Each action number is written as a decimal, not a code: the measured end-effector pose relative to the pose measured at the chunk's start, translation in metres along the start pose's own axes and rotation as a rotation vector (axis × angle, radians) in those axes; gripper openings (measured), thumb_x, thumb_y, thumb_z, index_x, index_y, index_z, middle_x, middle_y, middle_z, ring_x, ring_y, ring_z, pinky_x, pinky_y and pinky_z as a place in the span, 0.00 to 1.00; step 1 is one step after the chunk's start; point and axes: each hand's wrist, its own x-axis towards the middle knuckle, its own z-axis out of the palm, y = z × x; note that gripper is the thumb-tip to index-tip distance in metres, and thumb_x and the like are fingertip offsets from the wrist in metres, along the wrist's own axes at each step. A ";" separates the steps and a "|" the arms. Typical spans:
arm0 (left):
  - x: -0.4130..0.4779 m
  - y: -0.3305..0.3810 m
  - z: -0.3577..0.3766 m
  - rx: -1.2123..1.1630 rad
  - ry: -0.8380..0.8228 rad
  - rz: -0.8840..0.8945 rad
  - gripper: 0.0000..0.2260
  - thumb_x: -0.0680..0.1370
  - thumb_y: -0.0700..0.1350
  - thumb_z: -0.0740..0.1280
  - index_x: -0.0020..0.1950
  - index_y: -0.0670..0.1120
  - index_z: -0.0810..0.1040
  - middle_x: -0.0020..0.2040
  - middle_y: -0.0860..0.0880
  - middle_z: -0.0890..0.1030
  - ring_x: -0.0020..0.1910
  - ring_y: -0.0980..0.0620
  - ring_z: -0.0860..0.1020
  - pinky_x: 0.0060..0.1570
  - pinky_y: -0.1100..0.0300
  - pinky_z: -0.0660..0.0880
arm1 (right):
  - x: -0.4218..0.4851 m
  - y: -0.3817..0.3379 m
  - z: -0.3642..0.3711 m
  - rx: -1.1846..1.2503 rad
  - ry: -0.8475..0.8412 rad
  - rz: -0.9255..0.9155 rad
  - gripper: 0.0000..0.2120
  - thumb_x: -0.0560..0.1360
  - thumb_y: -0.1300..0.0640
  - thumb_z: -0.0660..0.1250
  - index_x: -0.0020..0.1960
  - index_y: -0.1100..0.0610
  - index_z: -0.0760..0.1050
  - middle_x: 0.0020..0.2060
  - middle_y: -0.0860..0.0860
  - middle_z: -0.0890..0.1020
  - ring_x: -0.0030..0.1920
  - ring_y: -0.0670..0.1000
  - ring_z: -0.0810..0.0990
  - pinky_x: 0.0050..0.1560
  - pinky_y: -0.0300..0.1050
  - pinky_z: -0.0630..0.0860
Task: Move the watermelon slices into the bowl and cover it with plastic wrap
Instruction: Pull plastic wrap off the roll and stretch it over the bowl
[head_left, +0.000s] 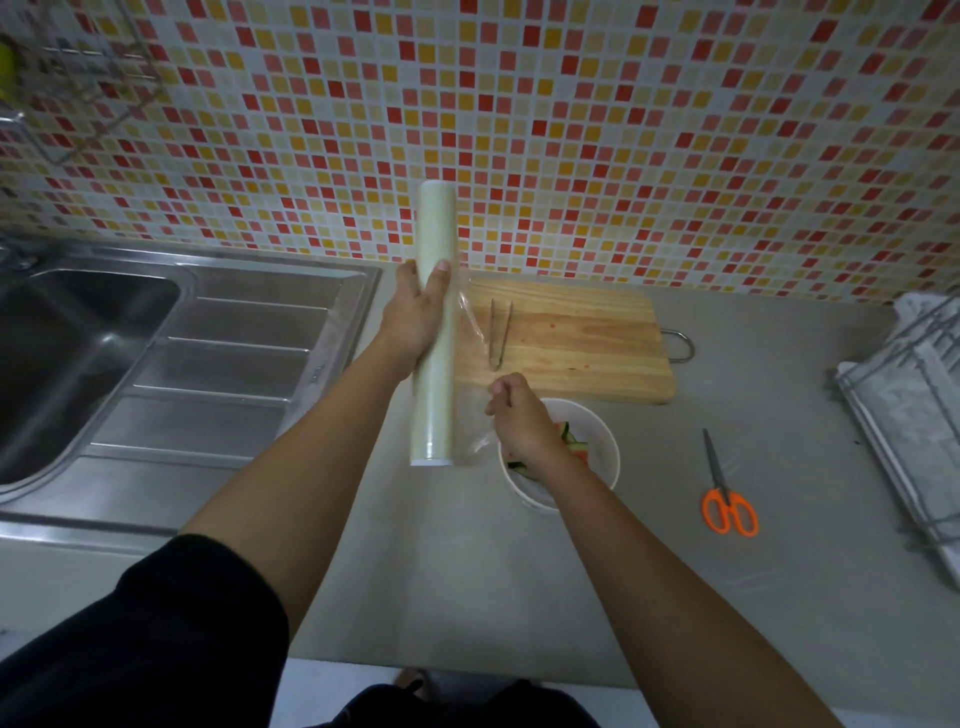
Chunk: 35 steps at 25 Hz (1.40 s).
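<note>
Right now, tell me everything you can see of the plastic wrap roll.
The plastic wrap roll is a long, pale, glossy cylinder with a white core edge showing at its near end. It is held in the air, pointing lengthwise away from the person, between the sink and the cutting board. The left hand grips its middle, thumb on top. A short sheet of film is drawn off its right side and pinched by the right hand near the bowl.
</note>
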 end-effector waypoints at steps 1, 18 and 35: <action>0.001 0.001 -0.003 0.074 -0.020 0.014 0.27 0.76 0.64 0.57 0.69 0.50 0.63 0.56 0.46 0.78 0.49 0.45 0.80 0.51 0.48 0.78 | 0.001 -0.004 0.001 0.108 -0.047 0.116 0.09 0.80 0.59 0.50 0.52 0.55 0.68 0.39 0.50 0.75 0.35 0.45 0.72 0.33 0.31 0.67; -0.017 0.012 0.005 0.221 -0.092 -0.033 0.20 0.76 0.64 0.60 0.47 0.46 0.65 0.40 0.52 0.72 0.37 0.55 0.72 0.33 0.60 0.67 | 0.021 -0.040 0.015 0.226 0.352 -0.042 0.14 0.80 0.50 0.54 0.45 0.57 0.72 0.36 0.51 0.77 0.43 0.55 0.77 0.46 0.47 0.72; -0.068 0.008 0.100 0.105 -0.352 -0.216 0.40 0.65 0.64 0.73 0.67 0.46 0.62 0.63 0.44 0.74 0.52 0.47 0.79 0.54 0.46 0.78 | -0.004 0.028 -0.074 0.240 0.586 0.089 0.16 0.81 0.55 0.51 0.55 0.54 0.78 0.57 0.52 0.80 0.56 0.52 0.76 0.53 0.43 0.71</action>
